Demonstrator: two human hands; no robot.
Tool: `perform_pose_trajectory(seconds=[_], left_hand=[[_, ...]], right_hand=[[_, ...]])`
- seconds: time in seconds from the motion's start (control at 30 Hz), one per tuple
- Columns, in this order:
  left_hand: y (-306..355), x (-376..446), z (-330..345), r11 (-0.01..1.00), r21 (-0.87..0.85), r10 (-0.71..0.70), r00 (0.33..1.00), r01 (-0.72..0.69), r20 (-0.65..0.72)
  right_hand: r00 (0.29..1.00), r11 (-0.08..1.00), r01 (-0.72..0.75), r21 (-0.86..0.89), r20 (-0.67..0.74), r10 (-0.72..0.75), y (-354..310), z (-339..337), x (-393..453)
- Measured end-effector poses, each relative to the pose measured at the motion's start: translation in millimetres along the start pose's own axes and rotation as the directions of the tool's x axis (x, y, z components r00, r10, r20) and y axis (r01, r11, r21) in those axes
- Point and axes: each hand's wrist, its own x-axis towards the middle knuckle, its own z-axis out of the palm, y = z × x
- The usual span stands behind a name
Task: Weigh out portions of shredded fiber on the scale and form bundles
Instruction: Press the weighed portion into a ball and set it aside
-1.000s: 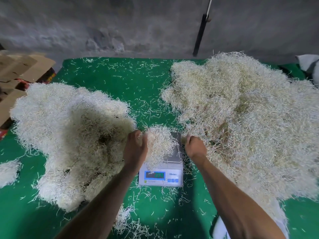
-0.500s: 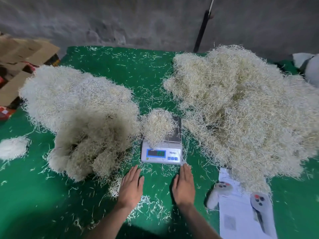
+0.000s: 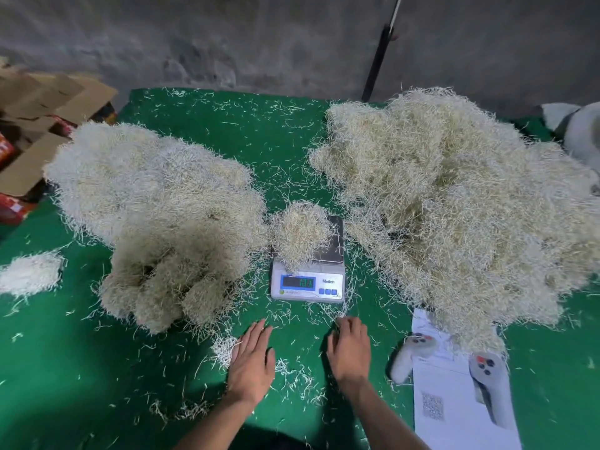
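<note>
Green cloth (image 3: 285, 151) covers the table in front of a rough grey wall, and both hands lie on it near the person. Fingers of the left hand (image 3: 251, 362) are straight and flat on the cloth, holding nothing; those of the right hand (image 3: 349, 349) bend loosely at the knuckles, tips among loose strands, and also grip nothing. Just beyond the fingertips stands the small white digital scale with a steel pan (image 3: 307, 271), its display lit but too blurred to read with certainty. On the pan rests a small rounded tuft of pale shredded fiber (image 3: 300, 235), overhanging the left edge and nearly meeting the big left-hand heap of pale lumpy fiber (image 3: 156, 209). That heap looks made of rounded clumps, probably portions already weighed and bundled. To the right sprawls the looser, straw-coloured fiber mound (image 3: 454, 206), likely the unweighed stock, so much work seems left. The strands are short, thin and springy-looking, scattered everywhere; they would shed readily when lifted.
</note>
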Motion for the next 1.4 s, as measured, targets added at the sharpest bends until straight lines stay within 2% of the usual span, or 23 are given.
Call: perform_pose_trajectory(seconds=[0.1, 0.2, 0.33, 0.43, 0.5, 0.57, 0.67, 0.73, 0.77, 0.8, 0.83, 0.9, 0.93, 1.0, 1.07, 1.13, 1.2, 1.23, 1.27, 1.3, 1.33, 1.37, 1.4], left_hand=[[9.7, 12.9, -10.8, 0.999, -0.008, -0.043, 0.997, 0.042, -0.062], [23.4, 36.1, -30.7, 0.983, -0.163, -0.106, 0.979, 0.078, -0.171], [54.6, 78.4, -66.7, 0.845, -0.533, -0.151, 0.972, 0.032, -0.181], [81.1, 113.6, -99.0, 0.673, -0.738, -0.236, 0.959, 0.043, -0.159], [96.2, 135.8, -115.9, 0.509, -0.856, -0.310, 0.946, 0.086, -0.090], [106.6, 153.7, -126.1, 0.403, -0.905, -0.358, 0.933, 0.138, -0.017], [119.3, 176.4, -133.3, 0.206, -0.943, -0.385, 0.907, 0.263, 0.169], [124.5, 190.8, -134.7, 0.065, -0.941, -0.426, 0.862, 0.332, 0.275], [127.1, 196.0, -136.6, -0.030, -0.938, -0.442, 0.837, 0.346, 0.323], [127.8, 201.3, -136.8, -0.128, -0.934, -0.458, 0.815, 0.334, 0.355], [128.2, 205.8, -137.2, -0.221, -0.927, -0.462, 0.804, 0.304, 0.374], [125.1, 211.1, -139.3, -0.315, -0.913, -0.462, 0.798, 0.259, 0.386], [120.9, 212.9, -139.7, -0.303, -0.913, -0.445, 0.806, 0.274, 0.390], [112.9, 212.0, -143.3, -0.239, -0.916, -0.318, 0.866, 0.322, 0.387], [113.2, 205.4, -148.8, -0.055, -0.940, -0.242, 0.909, 0.336, 0.339], [116.0, 194.0, -155.7, 0.065, -0.947, -0.242, 0.926, 0.313, 0.289], [116.5, 184.7, -168.9, 0.107, -0.954, -0.175, 0.950, 0.280, 0.259], [116.4, 181.5, -182.8, 0.225, -0.955, -0.168, 0.973, 0.194, 0.159], [118.4, 179.1, -198.0, 0.191, -0.963, -0.083, 0.981, 0.188, 0.175], [122.4, 174.2, -211.3, 0.113, -0.966, 0.050, 0.970, 0.231, 0.238], [121.6, 171.4, -221.3, 0.077, -0.980, 0.051, 0.981, 0.182, 0.186], [120.0, 166.1, -233.8, 0.147, -0.983, -0.039, 0.994, 0.105, 0.101], [119.3, 161.3, -244.4, 0.090, -0.995, -0.088, 0.995, 0.047, 0.039]], right_hand=[[0.997, 0.997, -0.057, 0.058, -0.048, 0.059, 1.8, -14.0, 17.1], [0.977, 0.991, -0.118, 0.061, -0.171, 0.127, 0.2, -32.1, 39.9], [0.954, 0.986, 0.038, 0.162, -0.299, 0.012, -22.6, -72.1, 87.0], [0.945, 0.934, 0.122, 0.335, -0.326, -0.007, -56.3, -102.1, 132.5], [0.960, 0.852, 0.135, 0.506, -0.281, 0.015, -78.3, -115.2, 160.8], [0.974, 0.761, 0.154, 0.630, -0.228, -0.007, -100.4, -124.0, 186.2], [0.985, 0.741, 0.164, 0.652, -0.065, -0.162, -128.5, -127.4, 220.0], [0.958, 0.807, 0.143, 0.573, 0.125, -0.259, -143.4, -117.1, 228.2], [0.946, 0.854, 0.158, 0.496, 0.172, -0.275, -148.8, -106.9, 226.2], [0.950, 0.878, 0.164, 0.450, 0.168, -0.263, -152.6, -94.8, 221.4], [0.965, 0.864, 0.141, 0.483, 0.127, -0.228, -155.5, -84.4, 212.3], [0.990, 0.722, 0.041, 0.691, 0.069, -0.122, -159.4, -74.2, 187.3], [0.995, 0.617, 0.018, 0.787, 0.045, -0.087, -160.8, -73.2, 176.3], [0.997, 0.432, 0.039, 0.901, -0.008, -0.073, -168.3, -77.6, 161.3], [0.993, 0.332, 0.111, 0.937, -0.096, -0.062, -181.3, -92.2, 156.8], [0.977, 0.343, 0.198, 0.918, -0.212, 0.004, -194.7, -112.8, 158.4], [0.958, 0.389, 0.266, 0.882, -0.288, -0.003, -196.9, -127.7, 162.6], [0.951, 0.420, 0.300, 0.857, -0.305, -0.058, -196.1, -134.4, 163.2], [0.946, 0.465, 0.323, 0.825, -0.301, -0.122, -194.7, -139.7, 162.4], [0.947, 0.510, 0.322, 0.798, -0.276, -0.166, -193.6, -143.3, 160.0], [0.953, 0.534, 0.304, 0.789, -0.251, -0.171, -193.4, -146.0, 155.9], [0.959, 0.522, 0.285, 0.804, -0.241, -0.153, -194.7, -148.0, 149.6], [0.961, 0.487, 0.275, 0.829, -0.235, -0.143, -199.5, -150.2, 139.7]])
